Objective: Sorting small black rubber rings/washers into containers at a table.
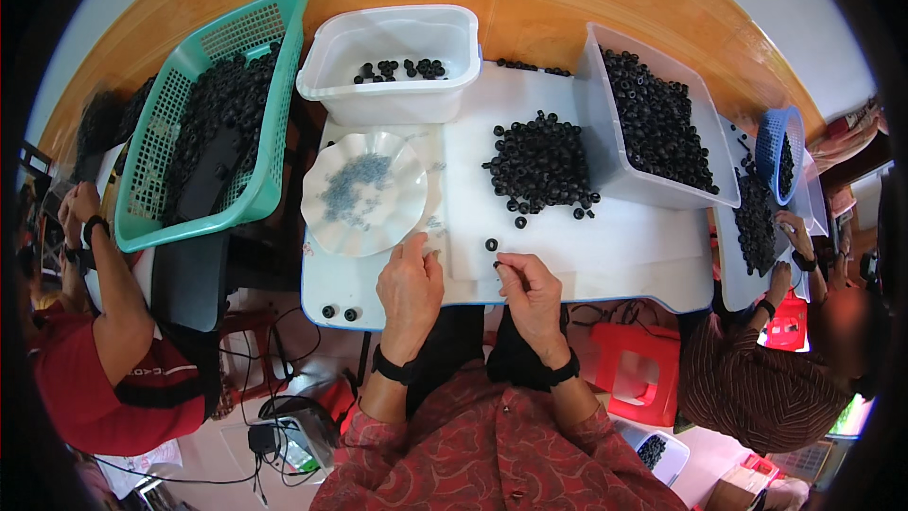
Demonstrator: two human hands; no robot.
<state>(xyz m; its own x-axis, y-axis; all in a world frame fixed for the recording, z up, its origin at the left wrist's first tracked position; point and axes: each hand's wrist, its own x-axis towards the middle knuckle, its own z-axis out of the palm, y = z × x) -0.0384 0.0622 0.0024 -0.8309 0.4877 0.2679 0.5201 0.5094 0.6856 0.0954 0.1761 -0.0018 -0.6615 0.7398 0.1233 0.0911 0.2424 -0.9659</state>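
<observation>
My right hand [532, 295] pinches a small black part between thumb and fingertips, just above the near edge of the white table [653, 246]. A single black ring-shaped part [491, 244] lies right in front of those fingertips. Curled with thumb against fingers, my left hand [410, 286] is beside the lower right rim of a white scalloped plate [317, 218]; whatever it holds is too small to make out. Small, clear bluish pieces [355, 185] are spread on the plate. Farther off, a loose pile of black ring-shaped parts [541, 163] covers part of the table.
A white tub [388, 104] with several black parts and a translucent bin [643, 185] full of them stand behind. At left is a green basket [203, 227]. Two black parts [339, 312] lie near the table's left front corner. People work at both sides; red stools [636, 369] stand below.
</observation>
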